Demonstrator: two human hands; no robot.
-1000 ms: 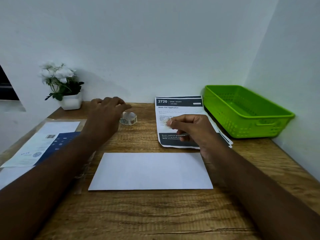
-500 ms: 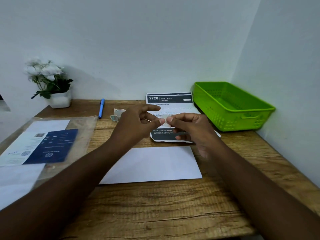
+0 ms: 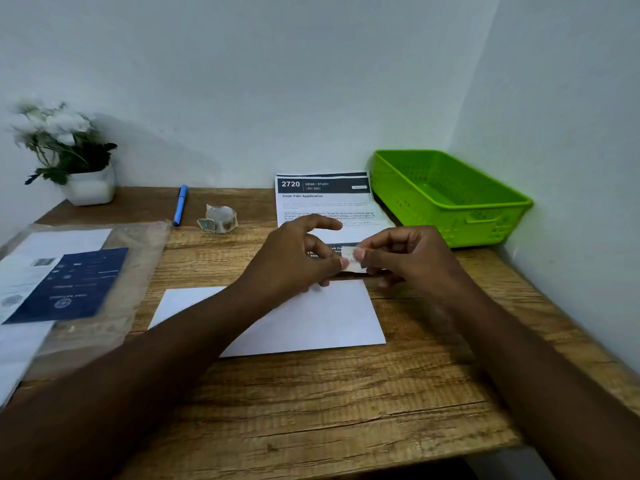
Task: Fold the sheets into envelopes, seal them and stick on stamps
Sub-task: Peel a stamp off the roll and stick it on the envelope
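Paper-thin stamp sits pinched between our two hands, just above the far edge of the white envelope on the desk. Left hand holds its left edge with thumb and finger; right hand pinches the right edge the same way. We judge it near weightless, floppy and likely sticky on one face, so we hold it by the edges only and keep fingertips off the adhesive. Envelope below our hands looks flat, light and easy to skid; we'd pin it with one hand when pressing down. Stamp roll lies beyond the left hand.
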